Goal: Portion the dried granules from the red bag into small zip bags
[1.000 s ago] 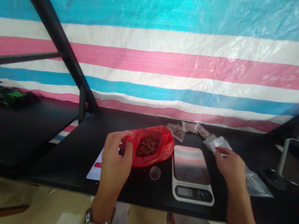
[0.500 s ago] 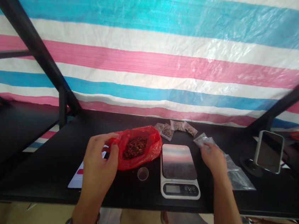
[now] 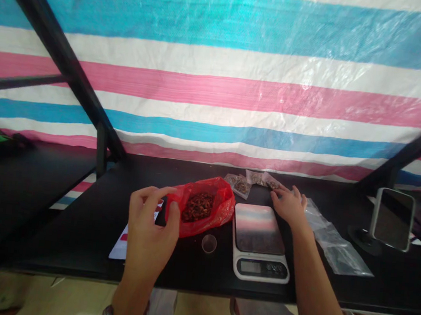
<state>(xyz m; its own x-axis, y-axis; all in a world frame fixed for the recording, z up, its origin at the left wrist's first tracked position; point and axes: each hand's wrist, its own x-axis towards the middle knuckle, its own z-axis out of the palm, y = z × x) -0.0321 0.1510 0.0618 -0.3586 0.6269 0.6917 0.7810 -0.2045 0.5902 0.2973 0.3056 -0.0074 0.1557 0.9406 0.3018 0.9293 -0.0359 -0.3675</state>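
My left hand pinches the left rim of a red plastic bag, its thumb and fingers closed on the film. The bag's mouth gapes upward, showing many small dark reddish-brown dried pieces. Behind the kitchen scale, my right hand has its fingers apart, with the fingertips at the edge of a small filled clear packet; whether they touch it is unclear. More filled packets lie to its left. Flat clear plastic bags lie to the right of my right hand.
A small clear round cup stands between the red bag and the scale. A printed sheet lies partly behind my left hand. At the right, a phone-like device sits on a stand. Black table, slanted black frame bars and a striped sheet surround this.
My right hand has moved left and away from me, from the flat clear bags to the filled packets. My left hand still grips the red bag. The view has shifted slightly.
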